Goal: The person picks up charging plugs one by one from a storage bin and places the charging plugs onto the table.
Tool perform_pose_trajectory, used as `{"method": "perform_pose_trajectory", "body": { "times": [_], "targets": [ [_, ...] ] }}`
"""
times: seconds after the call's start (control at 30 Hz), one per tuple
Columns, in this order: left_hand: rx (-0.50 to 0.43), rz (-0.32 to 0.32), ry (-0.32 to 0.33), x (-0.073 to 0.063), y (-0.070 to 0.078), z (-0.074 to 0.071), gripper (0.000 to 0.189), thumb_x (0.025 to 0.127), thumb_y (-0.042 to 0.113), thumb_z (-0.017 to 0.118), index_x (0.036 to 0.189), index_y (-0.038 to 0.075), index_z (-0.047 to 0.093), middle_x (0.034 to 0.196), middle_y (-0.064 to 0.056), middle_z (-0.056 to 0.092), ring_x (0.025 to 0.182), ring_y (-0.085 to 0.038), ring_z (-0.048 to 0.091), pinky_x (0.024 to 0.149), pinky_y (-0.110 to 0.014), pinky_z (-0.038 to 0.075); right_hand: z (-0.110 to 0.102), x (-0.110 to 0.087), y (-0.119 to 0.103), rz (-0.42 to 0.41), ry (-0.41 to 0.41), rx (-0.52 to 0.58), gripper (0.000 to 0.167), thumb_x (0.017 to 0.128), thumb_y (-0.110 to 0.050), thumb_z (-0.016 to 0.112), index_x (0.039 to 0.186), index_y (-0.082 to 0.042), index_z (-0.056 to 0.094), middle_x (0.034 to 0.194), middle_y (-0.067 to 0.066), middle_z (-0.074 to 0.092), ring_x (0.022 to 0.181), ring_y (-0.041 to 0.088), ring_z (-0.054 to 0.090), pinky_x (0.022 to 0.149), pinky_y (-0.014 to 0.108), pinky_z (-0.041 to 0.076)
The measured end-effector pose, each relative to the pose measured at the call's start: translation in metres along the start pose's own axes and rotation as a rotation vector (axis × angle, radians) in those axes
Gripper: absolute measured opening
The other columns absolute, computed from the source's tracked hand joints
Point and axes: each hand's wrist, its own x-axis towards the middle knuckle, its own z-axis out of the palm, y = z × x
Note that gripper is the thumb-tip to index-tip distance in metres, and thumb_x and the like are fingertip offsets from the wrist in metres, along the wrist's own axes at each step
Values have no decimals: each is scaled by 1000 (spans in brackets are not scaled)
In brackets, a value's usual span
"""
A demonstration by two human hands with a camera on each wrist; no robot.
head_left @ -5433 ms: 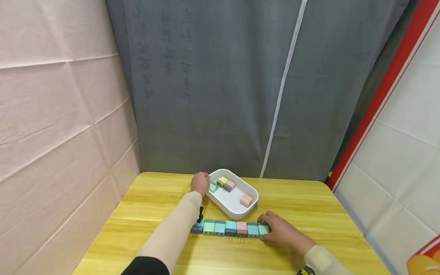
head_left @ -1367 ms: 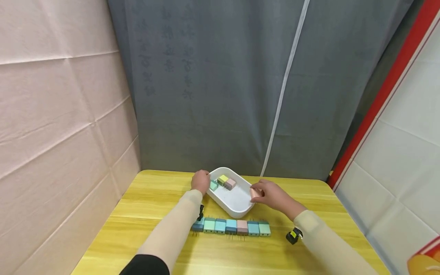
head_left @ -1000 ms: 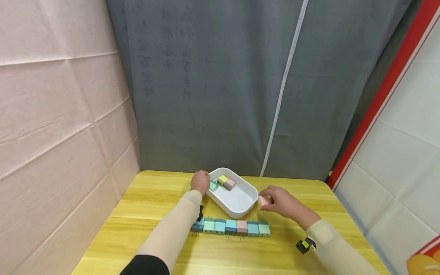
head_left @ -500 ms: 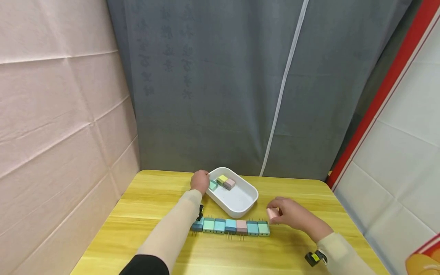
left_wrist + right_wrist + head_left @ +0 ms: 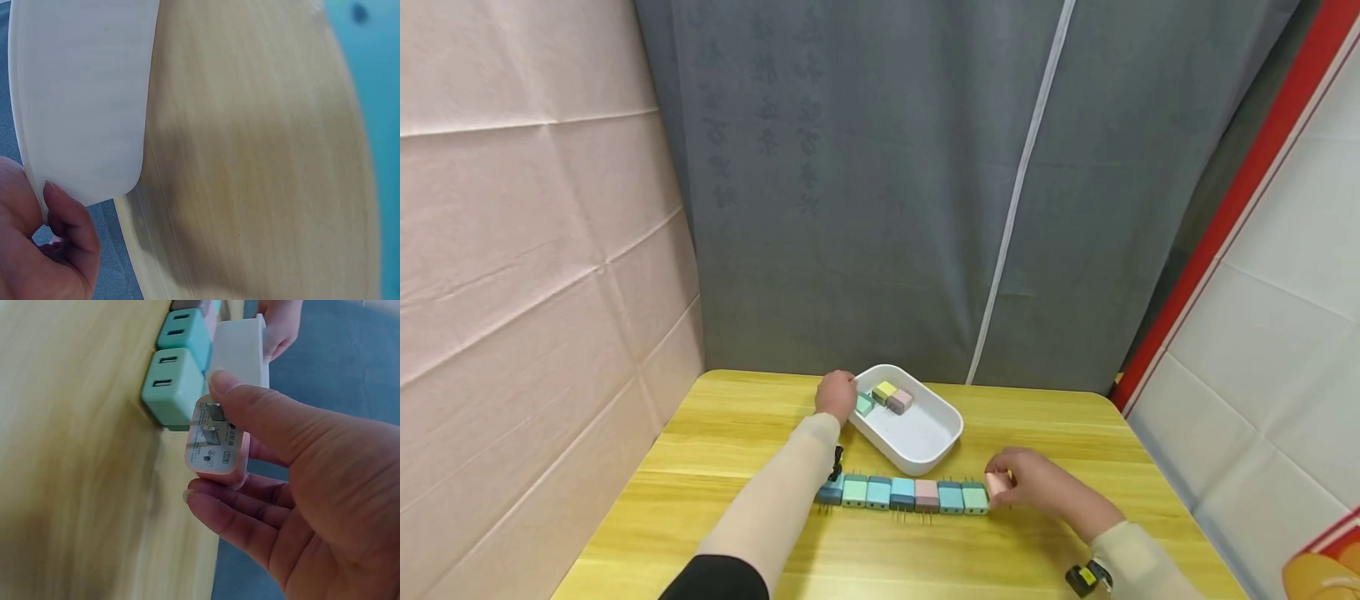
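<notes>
My right hand (image 5: 1037, 483) pinches a pink USB charger (image 5: 219, 456) between thumb and fingers, at the right end of a row of chargers. Two metal prongs and a printed label on it face the right wrist view. Right beside it is the mint green charger (image 5: 172, 387) that ends the row, with two USB slots showing. My left hand (image 5: 836, 395) grips the left rim of a white tray (image 5: 917, 468), thumb over the edge in the left wrist view. In the tray lie a mint charger (image 5: 864, 405), a yellow-green charger (image 5: 884, 392) and a dusty pink charger (image 5: 900, 402).
The row of blue, green and pink chargers (image 5: 902, 493) runs along the wooden table (image 5: 760, 467) in front of the tray, some with prongs toward me. My left forearm (image 5: 775, 492) hides its left end. A grey curtain (image 5: 850, 208) hangs behind the table.
My right hand let go of the mint charger at the row's end, took the pink charger out of the tray and brought it down to that end. My left hand stayed on the tray.
</notes>
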Motion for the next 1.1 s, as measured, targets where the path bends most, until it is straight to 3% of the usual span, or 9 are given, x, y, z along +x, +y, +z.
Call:
{"method": "perform_pose_trajectory", "body": {
  "times": [0.2, 0.43, 1.1],
  "targets": [
    [-22, -11, 2, 0, 0, 1, 28, 114, 16, 63, 132, 1, 79, 128, -17, 77, 118, -36, 73, 108, -56, 58, 6, 1, 2, 115, -35, 42, 40, 85, -25, 98, 118, -14, 79, 105, -3, 68, 93, 20, 58, 80, 37, 54],
    [-7, -10, -2, -4, 2, 0, 30, 115, 18, 60, 135, 1, 77, 130, -17, 76, 119, -35, 72, 109, -54, 58, 10, 3, 5, 96, -39, 38, 36, 86, -23, 98, 114, -14, 78, 103, -3, 68, 92, 20, 58, 78, 35, 54],
    [-19, 2, 7, 2, -1, 2, 28, 113, 16, 64, 130, 0, 79, 126, -17, 78, 115, -35, 73, 107, -55, 59, 23, 6, 15, 63, -31, 12, 37, 84, -30, 99, 110, -16, 77, 99, -5, 67, 90, 18, 57, 78, 34, 52]
  ]
}}
